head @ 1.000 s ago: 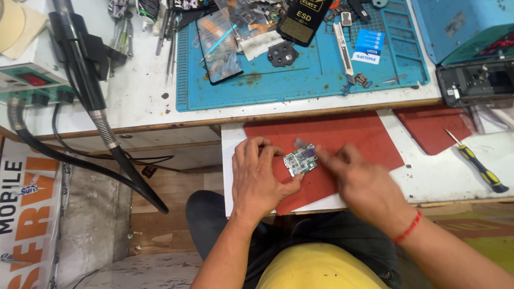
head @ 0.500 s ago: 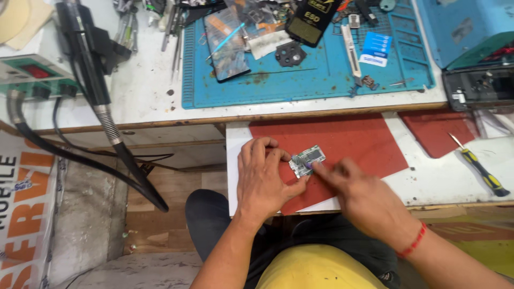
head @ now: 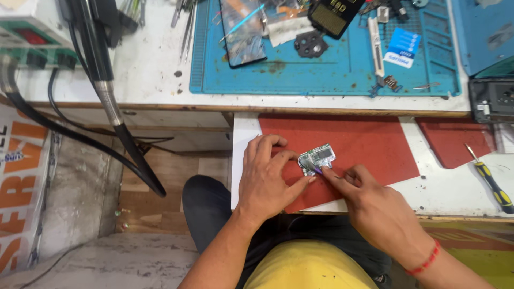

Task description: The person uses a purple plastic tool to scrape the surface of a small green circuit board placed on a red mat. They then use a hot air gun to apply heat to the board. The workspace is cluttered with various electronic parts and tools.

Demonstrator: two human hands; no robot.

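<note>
Board (head: 317,159) on red mat (head: 364,142), near its front-left corner; sits approx. same spot as 0.5 s ago, tilt unchanged. L hand (head: 266,179) fingers curled, pinning board's left edge, as before. R hand (head: 375,203) pinches thin purple tool (head: 317,170), tip on board's lower edge. Screwdriver (head: 490,179) well apart, right.

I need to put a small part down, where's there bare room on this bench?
Bare room: the red mat right of the circuit board, and the white top between that mat and the yellow screwdriver. Crowded: the blue mat, and around the left hand and right hand.
</note>
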